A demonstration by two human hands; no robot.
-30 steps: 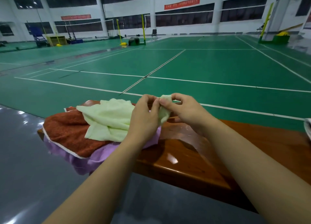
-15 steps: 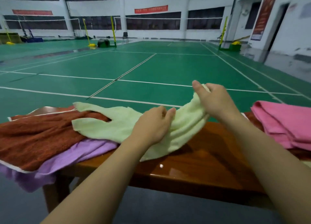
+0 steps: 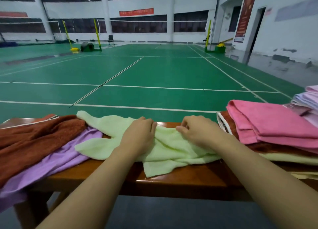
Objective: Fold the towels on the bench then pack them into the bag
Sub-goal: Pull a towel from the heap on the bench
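A: Entry, head view. State of the hands?

B: Left hand (image 3: pixel 137 135) lies knuckles-up on the pale green towel (image 3: pixel 173 149), fingers curled into the cloth at its far edge, gripping it. Right hand (image 3: pixel 197 130) sits just beside it, fingers bent down, pinching the same far edge. A small gap separates the two hands.

A: Where is the towel?

B: On the wooden bench (image 3: pixel 180 180), under both hands. It is crumpled and unfolded; one corner droops toward the bench's near edge, and two flaps trail out past the left hand.

A: Anything else there?

B: Beyond the left hand, a rust-brown towel (image 3: pixel 34 139) and a purple towel (image 3: pixel 56 161) lie loose, with the green flaps resting on them. Beyond the right hand, a folded pink towel (image 3: pixel 275 123) tops a stack. Bag: cannot tell where it is from this view.
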